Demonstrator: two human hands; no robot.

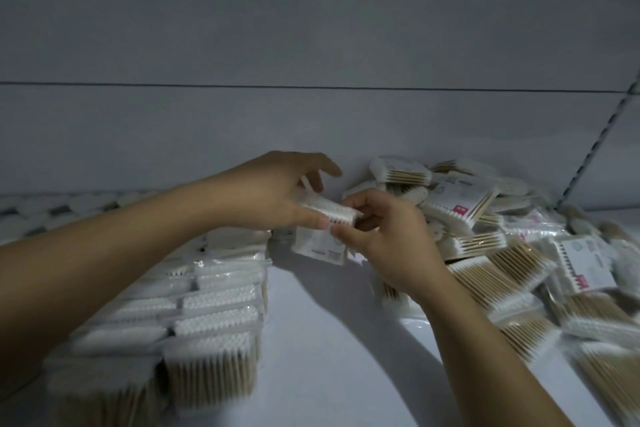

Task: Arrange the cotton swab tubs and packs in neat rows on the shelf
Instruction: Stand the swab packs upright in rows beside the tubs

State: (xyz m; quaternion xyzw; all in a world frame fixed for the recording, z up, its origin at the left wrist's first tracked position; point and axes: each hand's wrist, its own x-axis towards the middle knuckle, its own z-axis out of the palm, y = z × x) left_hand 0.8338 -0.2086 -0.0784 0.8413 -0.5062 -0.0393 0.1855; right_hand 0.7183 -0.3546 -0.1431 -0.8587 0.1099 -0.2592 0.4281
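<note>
both hands on one pack: left hand pinches its cotton-tip edge from above, right hand pinches the corner nearest it. the pack hangs tilted just right of the neat rows, at their far end, over bare shelf, not set down yet. there may be a second pack behind it, too blurred to tell. the loose pile lies further right of the rows, apart from them.

my read: start a new column just right of the rows. square the pack first, tips the same way as the rows' packs. butt its edge against the rows. the film looks slippery, so press it flat before letting go.
</note>
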